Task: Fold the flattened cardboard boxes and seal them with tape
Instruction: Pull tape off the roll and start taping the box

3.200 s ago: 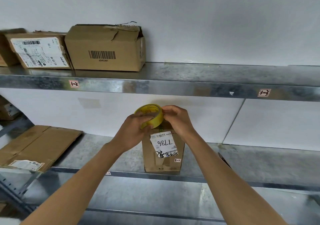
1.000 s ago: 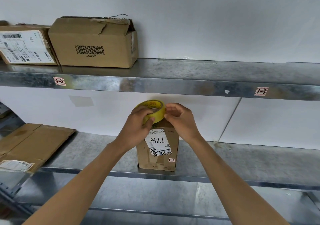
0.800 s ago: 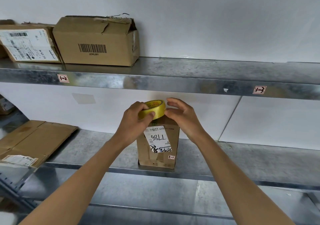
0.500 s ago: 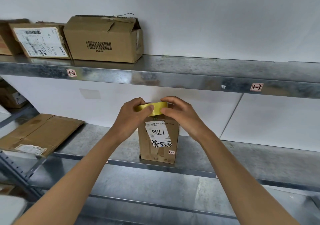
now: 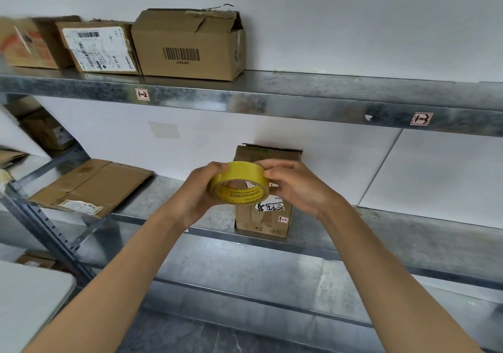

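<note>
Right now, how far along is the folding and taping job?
Done: one small cardboard box stands folded upright on the middle shelf. In hand: the left hand and right hand both grip the yellow tape roll before it; no pulled strip shows, so sealing seems pending. Left: flattened cardboard lies unfolded further left.

Yellow tape roll (image 5: 239, 172), tilted, in front of upright labelled box (image 5: 262, 220) — flattened cardboard (image 5: 92, 186) lying further left

We see both hands gripping a yellow tape roll (image 5: 239, 182): left hand (image 5: 194, 197), right hand (image 5: 295, 186). Behind it an upright small box (image 5: 265, 216) stands on the middle shelf (image 5: 394, 233); flattened cardboard (image 5: 92, 186) lies left.
</note>
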